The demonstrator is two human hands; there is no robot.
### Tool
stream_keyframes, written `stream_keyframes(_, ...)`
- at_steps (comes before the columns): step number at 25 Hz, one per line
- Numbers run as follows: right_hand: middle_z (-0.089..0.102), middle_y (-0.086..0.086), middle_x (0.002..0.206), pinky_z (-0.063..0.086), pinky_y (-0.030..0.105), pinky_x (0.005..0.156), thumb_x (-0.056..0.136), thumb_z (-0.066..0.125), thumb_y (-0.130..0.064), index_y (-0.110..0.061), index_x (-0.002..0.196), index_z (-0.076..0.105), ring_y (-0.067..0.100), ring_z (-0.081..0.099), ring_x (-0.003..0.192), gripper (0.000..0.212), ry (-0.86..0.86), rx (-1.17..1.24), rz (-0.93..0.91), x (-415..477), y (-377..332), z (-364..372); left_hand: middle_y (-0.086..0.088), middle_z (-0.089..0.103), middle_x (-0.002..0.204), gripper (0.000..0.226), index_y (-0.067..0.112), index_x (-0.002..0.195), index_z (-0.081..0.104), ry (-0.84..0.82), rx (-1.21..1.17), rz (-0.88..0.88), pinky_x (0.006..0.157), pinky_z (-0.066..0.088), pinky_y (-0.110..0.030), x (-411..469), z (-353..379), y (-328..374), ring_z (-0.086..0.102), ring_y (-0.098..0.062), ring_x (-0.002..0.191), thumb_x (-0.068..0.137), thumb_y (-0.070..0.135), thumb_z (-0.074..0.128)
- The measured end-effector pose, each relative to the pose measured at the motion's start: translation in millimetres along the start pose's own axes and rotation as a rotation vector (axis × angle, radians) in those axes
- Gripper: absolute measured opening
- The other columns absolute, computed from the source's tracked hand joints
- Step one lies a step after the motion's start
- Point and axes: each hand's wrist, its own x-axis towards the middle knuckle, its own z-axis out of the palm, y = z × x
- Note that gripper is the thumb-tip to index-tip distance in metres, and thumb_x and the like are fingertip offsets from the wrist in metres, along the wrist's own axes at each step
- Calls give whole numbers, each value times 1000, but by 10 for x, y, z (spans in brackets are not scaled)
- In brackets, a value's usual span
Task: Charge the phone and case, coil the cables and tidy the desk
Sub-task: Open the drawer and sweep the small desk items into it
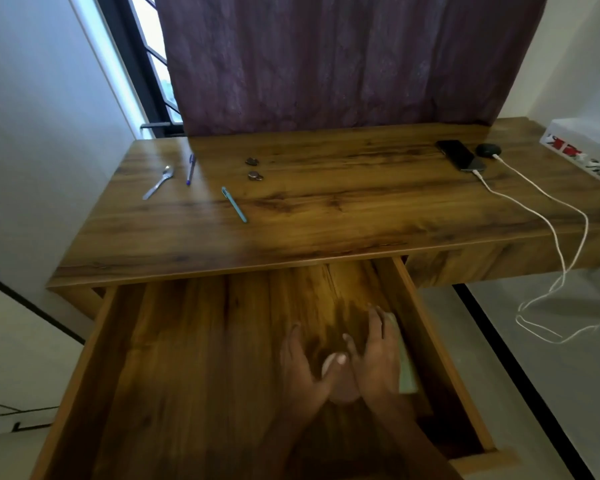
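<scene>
While drawer point(194, 375) hangs open: both hands inside it
Left hand point(303, 368): fingers spread, thumb on a pale blurred object
Right hand point(378, 355): fingers spread flat
Tabletop point(326, 216): phone point(459, 154) with white cable point(534, 209) plugged in

Your black phone point(460, 154) lies flat at the table's point(326, 216) far right, dark oval case point(488, 150) beside it, white cables point(534, 209) plugged into both.

a wooden desk point(326, 209) stands before a purple curtain. on its left lie a spoon point(159, 182), a blue pen point(190, 169), a teal pen point(234, 205) and two small dark objects point(254, 169). on its right, a phone point(459, 154) and a dark case point(488, 150), each with a white cable point(534, 209) plugged in, and a white power strip point(584, 150).
</scene>
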Motion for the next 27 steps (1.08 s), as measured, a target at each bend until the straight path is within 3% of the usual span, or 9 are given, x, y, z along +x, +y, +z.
stream_keyframes(6,41,7,139,30,26,104,90,55,-28,-13,132,43,20,35,130,46,-21,130,-185,803,-989,345,-9,35,146,64,9,136,36,283,94,142,109,24,-27,993,-857,183,30,-22,137,84,36,62)
stream_keyframes(9,41,5,138,32,28,105,93,50,-28,-13,133,42,19,37,128,44,-116,129,-238,1294,-1424,652,-18,45,136,58,2,131,41,304,153,101,108,35,-39,1668,-1252,168,41,-32,128,84,27,63)
stream_keyframes(12,36,5,145,26,26,109,95,46,-27,-12,134,42,19,31,135,42,-177,147,-228,1750,-1743,1045,-25,52,126,62,1,130,40,226,240,46,98,43,-48,2271,-1480,60,49,-39,118,83,35,61)
stream_keyframes(16,19,6,155,20,28,112,98,38,-23,-12,140,34,20,16,143,44,-215,109,-208,2412,-1986,1564,-17,35,144,72,5,136,33,186,310,28,109,32,-47,2926,-1593,-31,30,-31,135,83,50,55)
stream_keyframes(21,1,2,158,28,37,110,98,38,-25,-21,146,19,24,14,143,52,-208,-68,-284,3086,-2089,1859,-13,19,154,81,5,141,25,330,443,21,116,4,-40,3374,-1586,60,9,-28,144,84,59,45)
stream_keyframes(23,8,4,157,28,37,110,98,37,-25,-19,146,22,25,16,142,50,-205,-115,-327,3233,-2109,1933,-12,16,155,74,6,142,26,332,509,36,116,1,-40,3431,-1556,28,6,-29,144,87,52,43)
stream_keyframes(27,50,12,135,34,35,106,95,45,-18,-9,132,46,26,40,128,38,-96,-107,-388,3265,-2089,2010,-10,18,155,58,6,140,31,316,528,41,117,3,-41,3405,-1557,3,7,-29,144,92,38,39)
